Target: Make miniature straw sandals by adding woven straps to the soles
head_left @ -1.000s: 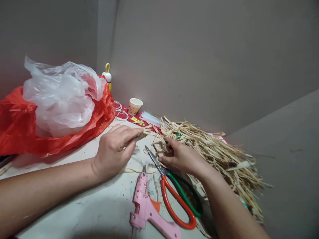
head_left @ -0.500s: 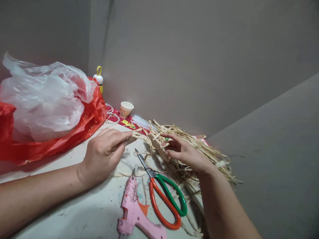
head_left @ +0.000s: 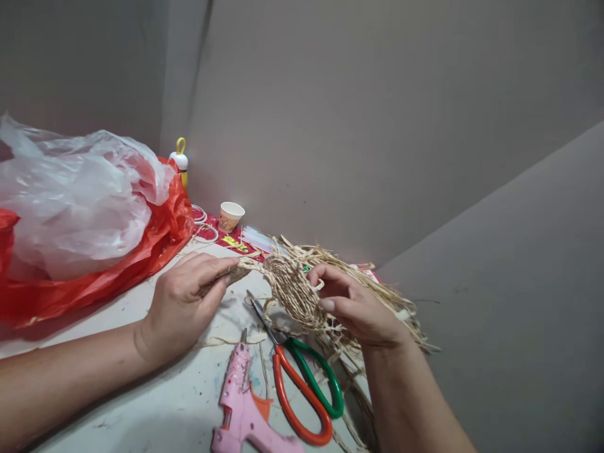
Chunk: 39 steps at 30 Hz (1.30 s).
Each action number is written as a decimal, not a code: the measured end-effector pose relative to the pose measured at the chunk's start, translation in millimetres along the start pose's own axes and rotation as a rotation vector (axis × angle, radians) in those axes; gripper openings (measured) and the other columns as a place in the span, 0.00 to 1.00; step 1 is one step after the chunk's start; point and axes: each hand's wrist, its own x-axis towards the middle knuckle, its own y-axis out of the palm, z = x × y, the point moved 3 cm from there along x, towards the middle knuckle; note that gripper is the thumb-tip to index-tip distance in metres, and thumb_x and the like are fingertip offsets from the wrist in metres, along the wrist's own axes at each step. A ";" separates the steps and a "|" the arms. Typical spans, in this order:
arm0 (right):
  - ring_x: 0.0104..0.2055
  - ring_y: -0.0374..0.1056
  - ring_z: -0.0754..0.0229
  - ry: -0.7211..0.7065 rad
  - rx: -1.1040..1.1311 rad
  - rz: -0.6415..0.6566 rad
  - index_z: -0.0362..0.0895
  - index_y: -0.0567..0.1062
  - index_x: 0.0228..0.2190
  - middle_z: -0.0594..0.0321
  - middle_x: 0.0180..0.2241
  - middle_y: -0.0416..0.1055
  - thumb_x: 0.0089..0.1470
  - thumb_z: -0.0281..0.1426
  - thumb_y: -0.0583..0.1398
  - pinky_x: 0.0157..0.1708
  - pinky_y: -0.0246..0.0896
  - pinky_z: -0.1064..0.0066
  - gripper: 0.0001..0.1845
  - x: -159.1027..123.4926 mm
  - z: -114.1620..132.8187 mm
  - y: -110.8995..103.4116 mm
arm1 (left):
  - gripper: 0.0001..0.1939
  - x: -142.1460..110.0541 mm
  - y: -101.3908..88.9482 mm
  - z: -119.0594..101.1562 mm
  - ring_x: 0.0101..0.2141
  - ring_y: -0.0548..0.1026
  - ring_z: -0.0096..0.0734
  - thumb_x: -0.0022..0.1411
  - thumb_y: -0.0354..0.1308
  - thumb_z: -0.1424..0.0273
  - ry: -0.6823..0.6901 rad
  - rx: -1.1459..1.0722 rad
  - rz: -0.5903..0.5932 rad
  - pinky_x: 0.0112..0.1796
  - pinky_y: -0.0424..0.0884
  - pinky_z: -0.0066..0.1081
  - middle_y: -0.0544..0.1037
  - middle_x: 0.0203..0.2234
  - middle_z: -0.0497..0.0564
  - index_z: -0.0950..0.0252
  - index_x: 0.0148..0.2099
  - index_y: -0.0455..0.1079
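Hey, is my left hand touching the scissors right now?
Apart. The head view shows bare tabletop between the left hand and the scissors.

Left fingers [head_left: 218, 269] pinching woven straw [head_left: 240, 271], right fingers [head_left: 331, 272] at straw coil [head_left: 290, 286] — scissors [head_left: 280, 338], glue gun [head_left: 240, 402]

Scissors [head_left: 280, 340] and glue gun [head_left: 236, 384] bar the near approach to the woven straw [head_left: 290, 289], open from above.

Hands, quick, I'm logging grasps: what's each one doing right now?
Left hand: closed, pinching a woven straw piece.
Right hand: partly curled at the edge of the coiled straw oval; whether it grips cannot be told.
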 end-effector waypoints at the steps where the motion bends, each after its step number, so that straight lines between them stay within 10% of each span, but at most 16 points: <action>1: 0.26 0.59 0.67 0.002 -0.064 0.017 0.46 0.68 0.32 0.69 0.27 0.60 0.44 0.27 0.60 0.23 0.56 0.77 0.10 1.9 -1.2 2.1 | 0.16 0.0 0.1 -0.4 0.37 0.75 0.32 0.56 0.57 0.80 0.005 -0.006 -0.001 0.40 0.71 0.34 0.79 0.35 0.51 0.62 0.47 0.73; 6: 0.40 0.69 0.56 0.076 -0.572 0.079 0.45 0.71 0.38 0.59 0.38 0.72 0.50 0.29 0.58 0.37 0.65 0.66 0.11 11.9 -17.1 11.9 | 0.17 -0.8 -0.3 -3.8 0.36 0.75 0.31 0.56 0.55 0.82 0.065 -0.013 -0.002 0.39 0.71 0.34 0.79 0.35 0.52 0.63 0.47 0.72; 10: 0.48 0.69 0.49 -0.076 -0.843 -0.136 0.45 0.71 0.46 0.52 0.47 0.72 0.51 0.33 0.59 0.46 0.64 0.53 0.18 7.8 -5.1 26.2 | 0.17 -1.5 -2.2 -8.4 0.36 0.74 0.32 0.57 0.55 0.81 0.140 0.025 0.018 0.38 0.71 0.35 0.79 0.35 0.53 0.63 0.47 0.71; 16: 0.44 0.72 0.55 -0.595 -0.810 -0.315 0.49 0.63 0.52 0.57 0.44 0.74 0.52 0.29 0.61 0.45 0.67 0.61 0.26 -20.3 37.8 75.2 | 0.16 -2.2 -4.7 -16.2 0.33 0.73 0.31 0.58 0.54 0.79 0.213 0.118 0.040 0.34 0.70 0.33 0.77 0.32 0.53 0.64 0.48 0.71; 39: 0.30 0.76 0.57 -0.809 -1.010 -0.515 0.45 0.71 0.43 0.60 0.31 0.79 0.53 0.20 0.59 0.30 0.71 0.69 0.16 -27.2 24.8 103.0 | 0.09 -4.7 -6.4 -30.1 0.29 0.70 0.30 0.56 0.55 0.80 0.332 0.250 0.076 0.30 0.66 0.32 0.79 0.31 0.52 0.66 0.40 0.69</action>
